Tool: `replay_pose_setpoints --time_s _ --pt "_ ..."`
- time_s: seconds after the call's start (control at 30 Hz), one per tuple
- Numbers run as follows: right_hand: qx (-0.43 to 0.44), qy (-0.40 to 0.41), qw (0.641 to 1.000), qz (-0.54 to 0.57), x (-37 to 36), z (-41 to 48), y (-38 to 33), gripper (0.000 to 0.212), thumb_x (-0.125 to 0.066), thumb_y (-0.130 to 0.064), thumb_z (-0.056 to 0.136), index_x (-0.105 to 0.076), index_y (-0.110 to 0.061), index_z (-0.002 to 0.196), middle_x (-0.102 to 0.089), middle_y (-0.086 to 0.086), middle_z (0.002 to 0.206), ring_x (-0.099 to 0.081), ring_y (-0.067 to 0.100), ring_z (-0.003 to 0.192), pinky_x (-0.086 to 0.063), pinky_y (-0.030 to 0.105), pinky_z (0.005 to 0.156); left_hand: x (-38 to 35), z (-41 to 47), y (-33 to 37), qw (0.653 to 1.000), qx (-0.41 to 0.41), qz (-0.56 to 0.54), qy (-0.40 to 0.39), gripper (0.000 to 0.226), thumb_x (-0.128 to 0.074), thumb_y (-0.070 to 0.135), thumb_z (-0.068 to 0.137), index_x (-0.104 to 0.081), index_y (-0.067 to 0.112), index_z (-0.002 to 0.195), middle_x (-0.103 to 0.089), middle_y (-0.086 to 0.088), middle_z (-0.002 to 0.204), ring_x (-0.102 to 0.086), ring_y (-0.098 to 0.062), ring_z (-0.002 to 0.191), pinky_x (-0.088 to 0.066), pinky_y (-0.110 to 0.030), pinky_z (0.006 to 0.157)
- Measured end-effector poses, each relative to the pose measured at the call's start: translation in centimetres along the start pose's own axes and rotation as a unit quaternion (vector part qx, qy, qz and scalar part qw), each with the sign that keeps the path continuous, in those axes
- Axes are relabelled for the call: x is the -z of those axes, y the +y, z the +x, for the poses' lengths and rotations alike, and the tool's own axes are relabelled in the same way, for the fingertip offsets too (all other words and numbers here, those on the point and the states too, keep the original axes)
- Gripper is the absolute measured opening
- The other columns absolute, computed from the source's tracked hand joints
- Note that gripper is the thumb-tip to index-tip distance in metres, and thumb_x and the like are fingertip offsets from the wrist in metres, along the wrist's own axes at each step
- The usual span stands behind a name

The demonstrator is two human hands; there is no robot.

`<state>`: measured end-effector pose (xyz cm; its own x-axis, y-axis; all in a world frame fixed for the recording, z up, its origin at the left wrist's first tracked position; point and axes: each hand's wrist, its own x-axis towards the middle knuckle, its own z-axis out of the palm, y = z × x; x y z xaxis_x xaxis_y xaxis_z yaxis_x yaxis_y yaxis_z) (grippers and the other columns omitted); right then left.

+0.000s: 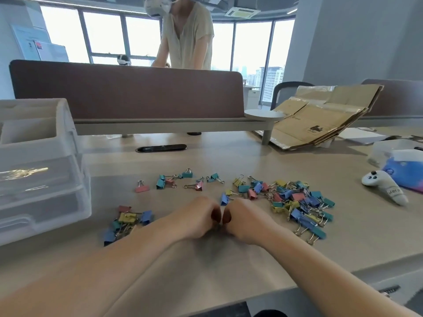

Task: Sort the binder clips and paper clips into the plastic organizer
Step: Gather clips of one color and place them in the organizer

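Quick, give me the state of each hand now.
Left hand: fingers curled; whether it holds anything cannot be told.
Right hand: fingers curled; likewise cannot be told.

Pink, blue, teal, yellow binder clips (pixel 297 200) (clear organizer (pixel 43 170))

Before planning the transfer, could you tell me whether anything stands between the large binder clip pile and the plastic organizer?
The left hand, right hand and a smaller clip cluster lie between binder clip pile and plastic organizer.
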<state>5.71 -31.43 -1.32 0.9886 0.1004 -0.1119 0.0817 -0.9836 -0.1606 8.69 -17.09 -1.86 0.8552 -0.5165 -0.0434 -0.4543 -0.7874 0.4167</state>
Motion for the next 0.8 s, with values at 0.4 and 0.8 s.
replay_pose_setpoints --time_s 0.4,0.8 --pt "0.032 -0.067 0.996 -0.054 1.1 -0.7 -1.7 0.021 -0.046 -0.009 0.096 -0.063 -0.004 0.105 -0.048 0.003 0.075 -0.049 0.019 0.072 -0.037 0.025 0.053 0.2 -1.0 0.2 0.999 -0.002 0.034 -0.035 0.014 -0.06 0.017 0.09 -0.069 0.015 0.101 -0.069 -0.007 0.1 -0.064 -0.026 0.091 -0.053 -0.043 0.082" --pt "0.064 -0.02 0.998 0.0 1.0 -1.4 -2.1 0.017 -0.048 -0.012 0.094 -0.064 -0.011 0.099 -0.066 0.009 0.096 -0.059 0.024 0.079 -0.052 0.034 0.071 0.9 -2.7 -0.6 1.0 -0.006 0.009 0.023 0.022 -0.059 0.011 0.088 -0.074 0.02 0.102 -0.072 -0.002 0.101 -0.064 -0.02 0.092 -0.053 -0.034 0.081"
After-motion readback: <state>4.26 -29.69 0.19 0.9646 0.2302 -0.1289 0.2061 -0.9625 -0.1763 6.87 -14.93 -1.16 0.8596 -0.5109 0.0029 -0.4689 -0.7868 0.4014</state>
